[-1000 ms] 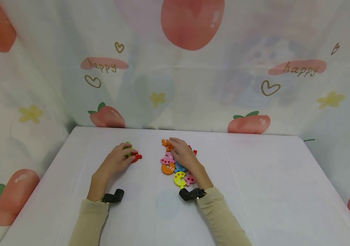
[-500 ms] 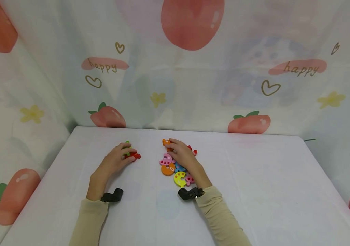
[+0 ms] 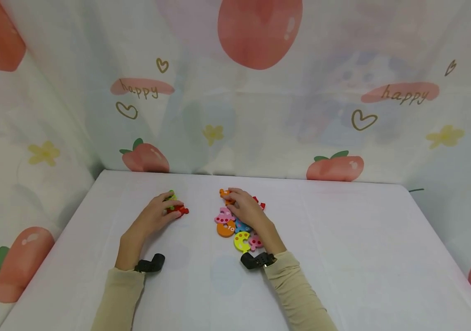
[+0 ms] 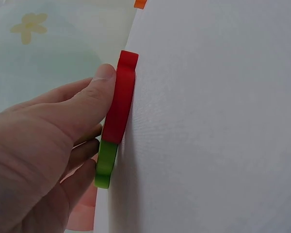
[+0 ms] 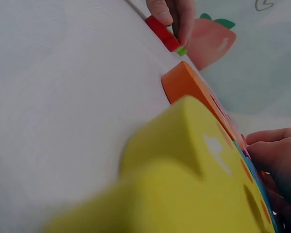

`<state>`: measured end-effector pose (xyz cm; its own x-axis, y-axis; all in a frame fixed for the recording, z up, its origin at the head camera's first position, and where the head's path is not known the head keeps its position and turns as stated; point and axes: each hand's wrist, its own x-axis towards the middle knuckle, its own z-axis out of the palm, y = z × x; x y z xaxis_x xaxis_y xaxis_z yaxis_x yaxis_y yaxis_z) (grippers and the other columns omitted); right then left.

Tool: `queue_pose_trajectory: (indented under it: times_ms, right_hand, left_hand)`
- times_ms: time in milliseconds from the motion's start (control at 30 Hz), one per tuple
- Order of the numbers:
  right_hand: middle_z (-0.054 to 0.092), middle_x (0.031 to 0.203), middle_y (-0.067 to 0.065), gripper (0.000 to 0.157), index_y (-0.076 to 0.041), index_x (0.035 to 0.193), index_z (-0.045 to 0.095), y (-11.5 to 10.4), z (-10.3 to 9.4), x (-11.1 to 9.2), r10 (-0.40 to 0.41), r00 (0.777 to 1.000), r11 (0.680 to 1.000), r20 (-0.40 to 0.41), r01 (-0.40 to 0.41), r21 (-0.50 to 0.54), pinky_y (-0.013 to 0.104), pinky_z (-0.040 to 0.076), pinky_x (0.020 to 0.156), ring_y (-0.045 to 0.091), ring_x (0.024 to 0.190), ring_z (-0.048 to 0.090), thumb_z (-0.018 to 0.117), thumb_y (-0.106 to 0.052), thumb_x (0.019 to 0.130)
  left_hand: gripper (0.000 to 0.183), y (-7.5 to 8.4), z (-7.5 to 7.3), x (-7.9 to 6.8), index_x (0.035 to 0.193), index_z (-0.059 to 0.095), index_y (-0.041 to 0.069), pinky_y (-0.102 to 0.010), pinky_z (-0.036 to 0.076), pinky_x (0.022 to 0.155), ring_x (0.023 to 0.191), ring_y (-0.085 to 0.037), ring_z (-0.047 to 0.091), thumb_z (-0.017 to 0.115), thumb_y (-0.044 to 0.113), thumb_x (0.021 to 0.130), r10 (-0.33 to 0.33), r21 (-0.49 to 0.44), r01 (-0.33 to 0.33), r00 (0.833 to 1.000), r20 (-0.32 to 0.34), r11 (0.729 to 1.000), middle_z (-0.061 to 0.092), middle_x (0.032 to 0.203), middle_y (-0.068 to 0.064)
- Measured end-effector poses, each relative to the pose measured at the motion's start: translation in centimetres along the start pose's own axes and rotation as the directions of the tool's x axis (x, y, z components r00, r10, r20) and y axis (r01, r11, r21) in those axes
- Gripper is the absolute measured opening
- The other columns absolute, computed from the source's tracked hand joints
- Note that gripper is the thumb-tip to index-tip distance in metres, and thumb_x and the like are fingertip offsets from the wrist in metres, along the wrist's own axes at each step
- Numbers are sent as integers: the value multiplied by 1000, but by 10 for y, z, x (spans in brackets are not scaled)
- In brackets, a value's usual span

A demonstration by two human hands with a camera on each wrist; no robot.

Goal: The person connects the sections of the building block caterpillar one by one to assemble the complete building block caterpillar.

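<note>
One red piece (image 4: 122, 99) has edged leftward on the table (image 3: 343, 257), pinched by the left grip (image 3: 155, 213) beside a green piece (image 4: 106, 162), the pair snugger, we judge, while the right grip (image 3: 248, 209) curls over the far orange piece (image 3: 223, 193), its hold we cannot tell

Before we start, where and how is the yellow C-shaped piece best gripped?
Probably come from near left, pinching the yellow C-shaped piece between outer curve and notch: tablecloth borders that side, while a pink dotted piece crowds the right.
</note>
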<state>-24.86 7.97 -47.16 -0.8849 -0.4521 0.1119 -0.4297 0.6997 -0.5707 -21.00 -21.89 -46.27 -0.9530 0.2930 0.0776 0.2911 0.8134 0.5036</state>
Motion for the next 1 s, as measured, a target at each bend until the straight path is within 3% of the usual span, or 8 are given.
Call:
queue_pose_trajectory:
  times_ms: [300,467,600,867,1000]
  right_hand:
    - [54,134,14,33,-7,122,65,4,2,1,30,998,996,-53,-26,88,43,44,109,30,124,52,68,-20,92]
    - [54,125,16,39,-5,124,64,1,1,0,72,982,986,-173,-43,162,42,52,99,29,110,56,70,-22,89]
    - [54,118,16,41,-4,123,65,-6,2,-1,62,966,977,-249,-8,213,41,54,95,27,103,56,73,-21,87]
    - [53,120,13,43,-10,125,65,-34,18,-1,-56,994,980,-94,72,186,29,55,87,20,96,57,72,-28,88]
    - [53,121,11,43,-11,126,65,-41,24,-1,-49,996,979,-74,63,194,24,51,82,17,94,55,72,-28,88]
  left_hand:
    - [41,-8,4,1,129,61,12,-61,33,111,140,-41,35,68,26,91,-14,-45,14,1000,-10,999,43,150,-17]
    - [42,-11,4,2,132,59,12,-60,33,112,141,-40,34,65,26,93,-10,-58,10,1000,-4,998,41,151,-15]
    - [41,-11,2,0,134,57,13,-61,32,112,142,-40,32,62,24,95,8,-45,-7,1000,14,999,39,153,-15]
    - [41,-16,2,0,138,53,15,-63,27,114,145,-39,26,54,18,98,0,-60,4,999,51,998,33,156,-12]
    - [41,-16,3,0,139,53,16,-63,26,114,146,-38,25,54,20,98,-12,-66,16,998,62,998,32,157,-12]
